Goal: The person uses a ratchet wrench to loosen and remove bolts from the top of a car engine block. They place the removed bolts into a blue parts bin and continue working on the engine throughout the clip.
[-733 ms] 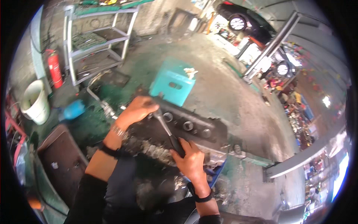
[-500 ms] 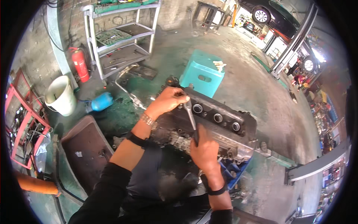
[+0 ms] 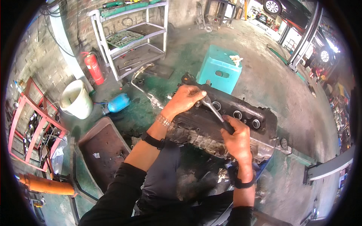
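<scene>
A dark, grimy engine part (image 3: pixel 256 137) with several round openings in its top cover lies before me, above a blue support (image 3: pixel 259 167) that is partly hidden. My left hand (image 3: pixel 183 98) is closed round the head of a ratchet wrench (image 3: pixel 214 110) on top of that cover, its thumb over the tool. Lower and to the right, my right hand (image 3: pixel 236 139) grips the wrench's black handle, which slants across the engine part toward me. Whatever the wrench fits onto is hidden by my left fingers.
A turquoise stool (image 3: pixel 217 71) stands beyond the engine. Leftward are a wheeled shelf (image 3: pixel 135 52), fire extinguisher (image 3: pixel 94 69), white bucket (image 3: pixel 75 101), blue bottle (image 3: pixel 117 103), dark tray (image 3: pixel 89 160), red frame (image 3: pixel 26 98) and orange cylinder (image 3: pixel 51 184). A car lift (image 3: pixel 301 39) holds a car at upper right.
The view has turned, shifting the scene rightward in the picture. My right hand has swung the wrench handle rightward and away from me across the cover; my left hand stays at the wrench head.
</scene>
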`<state>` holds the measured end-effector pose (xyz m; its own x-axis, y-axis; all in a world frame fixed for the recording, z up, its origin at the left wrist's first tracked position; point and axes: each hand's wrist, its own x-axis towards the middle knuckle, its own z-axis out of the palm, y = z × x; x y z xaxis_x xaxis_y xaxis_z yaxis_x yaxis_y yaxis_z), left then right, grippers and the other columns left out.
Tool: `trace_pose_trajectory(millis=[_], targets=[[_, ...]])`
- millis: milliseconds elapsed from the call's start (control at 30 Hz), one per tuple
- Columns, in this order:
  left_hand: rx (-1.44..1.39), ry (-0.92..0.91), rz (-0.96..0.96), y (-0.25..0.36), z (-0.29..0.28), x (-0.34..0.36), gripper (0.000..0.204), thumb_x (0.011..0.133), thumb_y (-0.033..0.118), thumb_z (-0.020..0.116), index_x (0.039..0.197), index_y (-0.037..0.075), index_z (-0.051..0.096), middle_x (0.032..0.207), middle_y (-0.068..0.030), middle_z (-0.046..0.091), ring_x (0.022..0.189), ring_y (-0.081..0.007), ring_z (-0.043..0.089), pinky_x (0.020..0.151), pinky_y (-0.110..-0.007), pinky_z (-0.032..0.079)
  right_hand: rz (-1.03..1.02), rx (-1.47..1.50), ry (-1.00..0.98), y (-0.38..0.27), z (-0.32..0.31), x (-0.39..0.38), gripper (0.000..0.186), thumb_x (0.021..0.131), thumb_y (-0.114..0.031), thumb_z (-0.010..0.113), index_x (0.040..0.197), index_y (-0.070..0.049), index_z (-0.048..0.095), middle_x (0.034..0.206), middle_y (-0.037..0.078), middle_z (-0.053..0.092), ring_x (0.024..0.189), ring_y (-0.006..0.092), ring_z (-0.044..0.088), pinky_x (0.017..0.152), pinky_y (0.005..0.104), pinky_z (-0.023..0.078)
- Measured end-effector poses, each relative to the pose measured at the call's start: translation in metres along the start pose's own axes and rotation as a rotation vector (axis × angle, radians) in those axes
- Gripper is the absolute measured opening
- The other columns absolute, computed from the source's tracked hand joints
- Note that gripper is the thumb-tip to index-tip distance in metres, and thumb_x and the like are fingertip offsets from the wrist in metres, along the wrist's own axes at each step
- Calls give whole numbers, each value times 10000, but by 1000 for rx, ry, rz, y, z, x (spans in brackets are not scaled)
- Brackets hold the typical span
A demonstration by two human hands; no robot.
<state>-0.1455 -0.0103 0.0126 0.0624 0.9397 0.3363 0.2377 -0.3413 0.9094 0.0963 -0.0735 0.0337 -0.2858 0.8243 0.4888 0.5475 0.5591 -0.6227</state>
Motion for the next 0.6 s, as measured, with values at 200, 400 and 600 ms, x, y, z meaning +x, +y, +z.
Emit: trace_pose_trajectory(millis=[200, 400, 600], targets=[[-15, -3, 57, 1, 0, 0, 291, 954, 266, 674, 881, -13, 704, 680, 5, 604, 623, -71, 525, 562, -258, 432, -47, -69, -49, -3, -13, 10, 369, 709, 42, 714, 1076, 15, 691, 913, 177, 709, 801, 265, 700, 745, 311, 526], [-5, 1, -83, 3, -3, -2, 271, 952, 252, 666, 914, -13, 701, 684, 2, 611, 582, -68, 528, 514, -256, 414, -145, -245, -43, 16, -38, 47, 343, 705, -13, 746, 1046, -25, 708, 946, 175, 715, 861, 283, 713, 776, 351, 538], [-6, -30, -24, 4, -5, 0, 283, 949, 251, 644, 963, -28, 694, 698, -16, 617, 601, -81, 534, 530, -272, 416, -55, -162, -59, 56, -33, 87, 364, 722, -97, 756, 1082, -62, 714, 1083, 194, 681, 953, 372, 671, 835, 422, 535]])
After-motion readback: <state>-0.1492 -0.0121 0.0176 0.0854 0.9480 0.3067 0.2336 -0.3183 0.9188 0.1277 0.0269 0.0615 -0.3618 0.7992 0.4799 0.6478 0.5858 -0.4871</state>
